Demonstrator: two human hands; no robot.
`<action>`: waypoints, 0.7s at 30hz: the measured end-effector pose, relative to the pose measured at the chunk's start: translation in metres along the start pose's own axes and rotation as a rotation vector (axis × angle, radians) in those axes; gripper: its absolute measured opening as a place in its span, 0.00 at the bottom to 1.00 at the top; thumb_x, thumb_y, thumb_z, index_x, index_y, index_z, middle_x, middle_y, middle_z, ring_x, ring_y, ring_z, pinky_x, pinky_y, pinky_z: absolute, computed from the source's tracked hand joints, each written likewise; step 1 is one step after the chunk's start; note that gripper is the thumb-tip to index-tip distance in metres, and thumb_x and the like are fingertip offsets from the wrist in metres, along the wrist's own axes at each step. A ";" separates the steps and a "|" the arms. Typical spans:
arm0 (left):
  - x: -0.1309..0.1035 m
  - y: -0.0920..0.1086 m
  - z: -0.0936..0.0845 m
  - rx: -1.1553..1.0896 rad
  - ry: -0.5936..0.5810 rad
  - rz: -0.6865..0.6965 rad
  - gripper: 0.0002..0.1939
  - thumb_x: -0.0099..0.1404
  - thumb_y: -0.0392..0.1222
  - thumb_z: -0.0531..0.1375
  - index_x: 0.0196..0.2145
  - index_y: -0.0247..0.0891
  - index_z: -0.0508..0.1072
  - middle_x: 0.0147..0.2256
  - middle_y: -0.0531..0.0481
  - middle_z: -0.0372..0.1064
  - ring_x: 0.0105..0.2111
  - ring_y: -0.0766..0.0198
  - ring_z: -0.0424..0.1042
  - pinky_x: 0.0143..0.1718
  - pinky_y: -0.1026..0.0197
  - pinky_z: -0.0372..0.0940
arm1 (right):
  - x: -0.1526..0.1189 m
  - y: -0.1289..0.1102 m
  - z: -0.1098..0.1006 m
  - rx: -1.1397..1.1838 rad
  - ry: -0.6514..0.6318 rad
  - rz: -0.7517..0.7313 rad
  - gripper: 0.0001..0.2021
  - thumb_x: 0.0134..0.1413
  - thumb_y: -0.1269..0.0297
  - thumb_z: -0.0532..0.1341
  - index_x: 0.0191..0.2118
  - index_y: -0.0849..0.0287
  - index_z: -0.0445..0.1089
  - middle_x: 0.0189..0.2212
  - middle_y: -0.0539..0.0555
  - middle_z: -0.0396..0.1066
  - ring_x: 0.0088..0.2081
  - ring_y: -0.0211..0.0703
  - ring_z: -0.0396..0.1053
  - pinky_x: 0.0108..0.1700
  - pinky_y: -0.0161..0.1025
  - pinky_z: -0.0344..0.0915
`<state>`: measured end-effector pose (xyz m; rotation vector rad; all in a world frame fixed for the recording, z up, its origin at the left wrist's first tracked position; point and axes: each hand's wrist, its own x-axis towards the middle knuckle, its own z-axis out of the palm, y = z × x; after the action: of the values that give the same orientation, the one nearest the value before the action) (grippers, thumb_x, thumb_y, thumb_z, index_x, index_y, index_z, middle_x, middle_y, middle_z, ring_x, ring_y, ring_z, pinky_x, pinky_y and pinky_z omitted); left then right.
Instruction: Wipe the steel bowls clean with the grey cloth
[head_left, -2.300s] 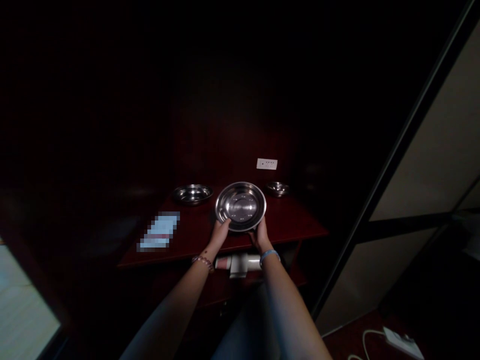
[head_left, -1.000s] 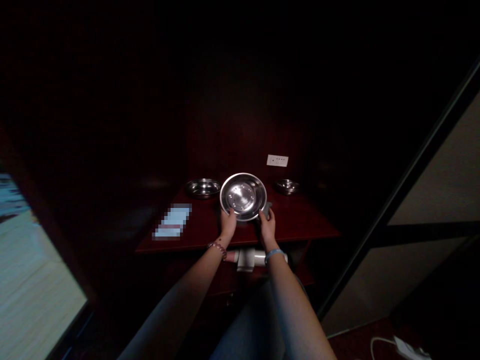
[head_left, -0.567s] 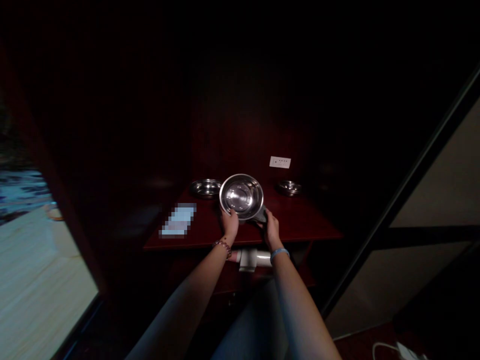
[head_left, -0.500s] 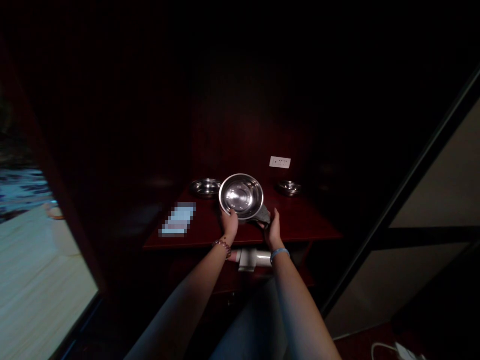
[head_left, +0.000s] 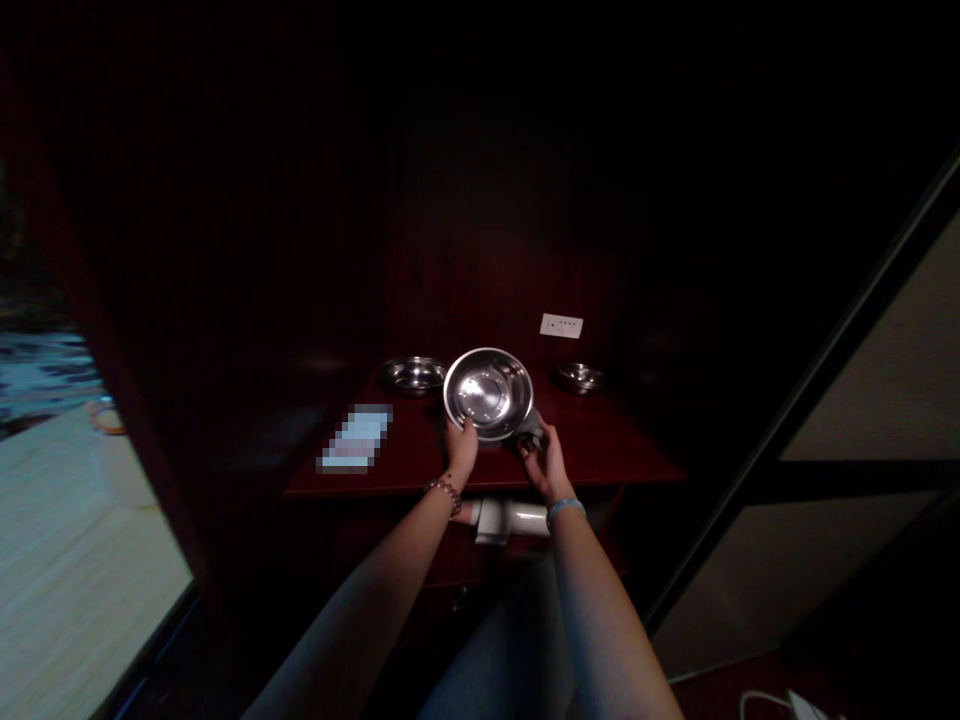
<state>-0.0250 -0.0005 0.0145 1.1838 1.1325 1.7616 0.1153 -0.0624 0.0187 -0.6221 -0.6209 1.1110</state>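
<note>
A shiny metal bowl (head_left: 487, 390) is tilted toward me above the dark red desk top (head_left: 600, 450). My left hand (head_left: 460, 450) grips its near left rim, the thumb over the edge and the fingers hidden beneath. In my right hand (head_left: 546, 460) is a bunched grey cloth (head_left: 531, 428), pressed to the bowl's lower right outside. Behind the bowl on the left lies a wide metal dish (head_left: 415, 374), partly covered by it. A smaller metal dish or stack of dishes (head_left: 579, 376) sits at the back right.
A white socket plate (head_left: 561, 326) is on the back panel. A blurred-out pale rectangle (head_left: 356, 437) lies on the desk's left. Under the desk top, a shelf holds white cylindrical things (head_left: 514, 520). A bed (head_left: 75, 540) or pale surface stands at far left.
The bowl has shifted slightly right. My right hand has turned and drawn the cloth in, so it bunches up close under the bowl's right side.
</note>
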 end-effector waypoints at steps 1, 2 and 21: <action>0.000 0.000 0.001 -0.012 -0.015 0.003 0.23 0.62 0.36 0.55 0.55 0.33 0.67 0.53 0.38 0.72 0.57 0.55 0.68 0.61 0.54 0.59 | 0.000 0.000 0.001 -0.026 -0.021 -0.010 0.10 0.53 0.62 0.58 0.41 0.54 0.71 0.38 0.49 0.78 0.39 0.39 0.74 0.40 0.35 0.71; -0.001 0.001 0.001 -0.020 -0.033 0.006 0.22 0.62 0.35 0.54 0.54 0.32 0.68 0.53 0.38 0.72 0.57 0.55 0.69 0.60 0.54 0.60 | 0.000 0.001 0.002 -0.052 -0.033 -0.021 0.12 0.53 0.63 0.59 0.44 0.53 0.71 0.40 0.48 0.78 0.40 0.39 0.74 0.40 0.34 0.70; -0.013 0.018 0.003 -0.148 -0.243 0.069 0.26 0.65 0.41 0.57 0.59 0.34 0.63 0.57 0.39 0.68 0.57 0.59 0.68 0.61 0.56 0.60 | 0.014 0.025 -0.007 -0.263 0.026 -0.046 0.19 0.46 0.56 0.70 0.41 0.64 0.76 0.40 0.56 0.80 0.42 0.43 0.76 0.46 0.39 0.71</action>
<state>-0.0200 -0.0183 0.0280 1.3177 0.8139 1.6675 0.1099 -0.0423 -0.0024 -0.8432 -0.7617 0.9844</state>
